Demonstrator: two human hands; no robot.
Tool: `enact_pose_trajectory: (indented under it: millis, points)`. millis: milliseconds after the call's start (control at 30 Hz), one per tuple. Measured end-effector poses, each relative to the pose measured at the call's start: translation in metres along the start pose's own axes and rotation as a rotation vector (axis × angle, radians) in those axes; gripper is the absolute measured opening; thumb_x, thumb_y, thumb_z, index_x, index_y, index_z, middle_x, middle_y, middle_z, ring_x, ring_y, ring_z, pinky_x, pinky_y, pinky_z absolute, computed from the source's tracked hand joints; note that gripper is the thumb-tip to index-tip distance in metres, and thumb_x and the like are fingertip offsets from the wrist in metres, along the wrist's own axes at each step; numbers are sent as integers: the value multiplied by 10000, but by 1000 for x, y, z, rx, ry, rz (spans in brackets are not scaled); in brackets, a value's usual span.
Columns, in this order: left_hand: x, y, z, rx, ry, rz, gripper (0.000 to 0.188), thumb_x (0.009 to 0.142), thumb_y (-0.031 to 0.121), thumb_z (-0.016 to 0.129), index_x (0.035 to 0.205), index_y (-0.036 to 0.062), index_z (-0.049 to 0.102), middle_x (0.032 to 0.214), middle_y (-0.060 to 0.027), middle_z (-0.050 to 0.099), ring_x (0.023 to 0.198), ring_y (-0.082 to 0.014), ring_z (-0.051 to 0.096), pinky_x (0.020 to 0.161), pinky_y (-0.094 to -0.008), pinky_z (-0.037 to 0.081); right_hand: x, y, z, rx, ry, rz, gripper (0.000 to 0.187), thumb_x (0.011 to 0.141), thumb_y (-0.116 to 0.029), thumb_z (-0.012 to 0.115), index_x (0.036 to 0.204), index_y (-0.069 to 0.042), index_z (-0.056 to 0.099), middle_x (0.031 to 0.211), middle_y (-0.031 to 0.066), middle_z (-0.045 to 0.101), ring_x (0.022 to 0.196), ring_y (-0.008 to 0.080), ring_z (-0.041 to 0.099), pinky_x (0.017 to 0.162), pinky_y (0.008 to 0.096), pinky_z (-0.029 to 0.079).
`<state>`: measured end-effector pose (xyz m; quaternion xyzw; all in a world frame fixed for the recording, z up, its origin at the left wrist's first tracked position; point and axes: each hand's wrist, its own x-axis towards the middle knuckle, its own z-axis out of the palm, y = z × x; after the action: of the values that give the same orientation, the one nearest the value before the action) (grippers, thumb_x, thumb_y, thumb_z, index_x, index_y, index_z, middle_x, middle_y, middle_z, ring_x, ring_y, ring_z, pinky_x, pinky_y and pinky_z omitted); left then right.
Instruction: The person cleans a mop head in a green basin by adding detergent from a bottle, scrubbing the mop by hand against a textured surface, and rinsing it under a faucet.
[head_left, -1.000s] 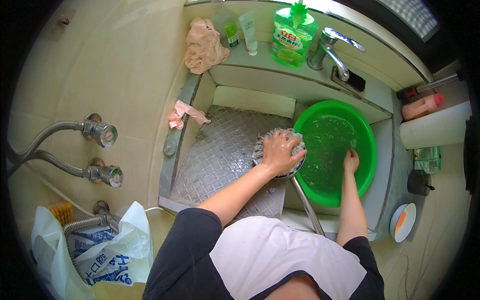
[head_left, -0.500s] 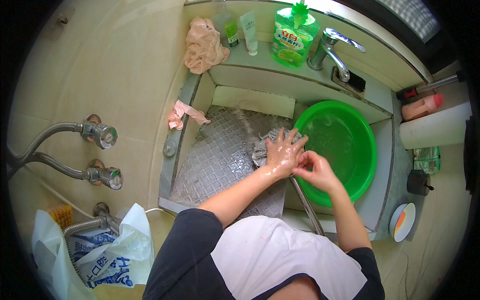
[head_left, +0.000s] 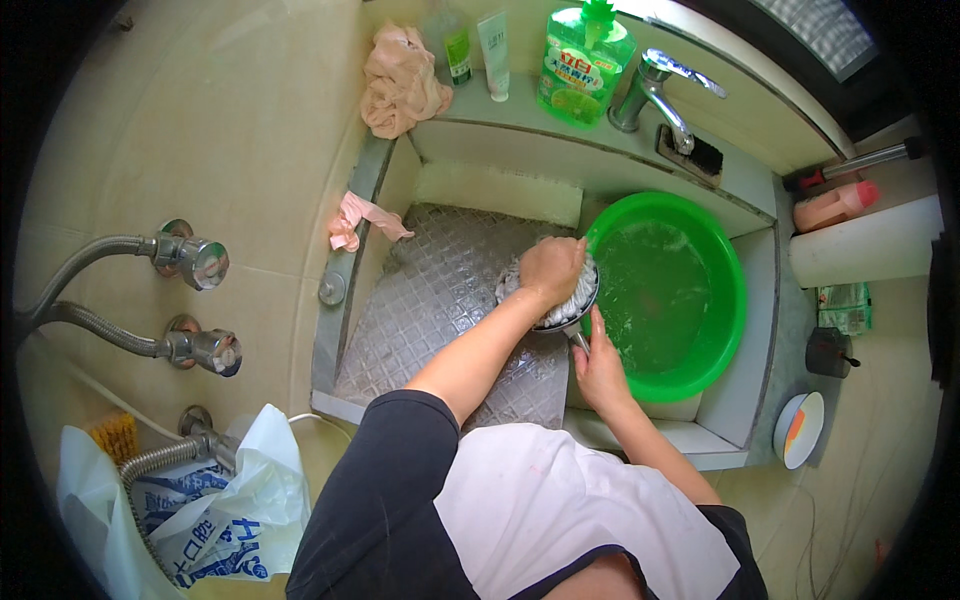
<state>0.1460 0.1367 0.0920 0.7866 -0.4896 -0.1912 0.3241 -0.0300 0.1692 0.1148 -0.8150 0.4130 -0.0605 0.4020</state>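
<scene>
The left hand (head_left: 550,268) presses a pale cloth down into the small metal pan (head_left: 548,300) at the green basin's (head_left: 735,300) near-left rim; the right hand (head_left: 600,365) grips its handle, which runs back toward the person; the left lies directly over the bowl.

Beige tiled wall (head_left: 250,130), stone sink (head_left: 760,280)

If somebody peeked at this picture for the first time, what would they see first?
Probably the bright green basin of water, sitting in the sink at the right. Next to it, the left hand presses down on something pale and soapy in a small metal pan, while the right hand holds the pan's handle. A green soap bottle stands on the ledge behind, beside the tap.
</scene>
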Motion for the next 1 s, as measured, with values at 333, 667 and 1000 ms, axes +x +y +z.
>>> enact_pose_trajectory:
  millis: [333, 667, 1000]
  points:
    - [-40, -66, -35, -112, 5, -66, 557, 791, 336, 649, 1207, 0, 492, 1098, -175, 583, 1029, -305, 549, 891, -376, 426, 4, 9, -1, 30, 14, -46, 603, 811, -41, 551, 1350, -32, 281, 962, 290, 565, 887, 438, 553, 768, 457, 444]
    - [-50, 5, -24, 228, 9, 187, 617, 669, 474, 698, 1132, 96, 546, 1159, -189, 483, 1080, -372, 453, 865, -482, 378, 6, 5, -6, 103, -14, 29, 277, 810, -79, 538, 1063, 7, 463, 778, 295, 576, 766, 467, 560, 671, 517, 445]
    - [-17, -33, -8, 197, 48, 225, 197, 850, 279, 530, 879, 84, 529, 710, -133, 578, 657, -369, 557, 560, -471, 426, 22, 25, -23, 321, -248, 192, 355, 832, -219, 611, 1118, -26, 526, 714, 135, 625, 612, 223, 628, 543, 343, 491]
